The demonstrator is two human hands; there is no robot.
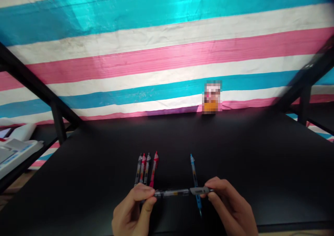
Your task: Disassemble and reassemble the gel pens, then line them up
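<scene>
- A striped tarpaulin (167, 62) in blue, white and pink hangs behind a black worktop (247, 152), spanning the frame.
- Far left, a white plastic tray (15, 156) sits low beside a black metal table leg (58, 123); its contents are unclear.
- Left of centre, four pens (146, 168) lie close together on the worktop, tips pointing away from the wearer, some with red parts, their lower ends partly hidden behind the left hand.
- The left hand (132, 208) pinches the left end of a clear-barrelled pen (172, 193) between thumb and fingers, just in front of that group.
- The pen is held level above the worktop, spanning the gap between both hands, its grey section towards the right.
- A blue pen (195, 182) lies lengthwise beneath it, crossing under the held barrel; whether the two touch cannot be told.
- Farther back, a pixelated item with an orange base (212, 98) stands at the far edge of the worktop, against the tarpaulin.
- The right hand (229, 206) pinches the grey section between thumb and forefinger, its other fingers curled.
- At this moment, both hands are working on that single pen, one at each end.
- Far right, a second black metal table leg (304, 104) stands out of focus.
</scene>
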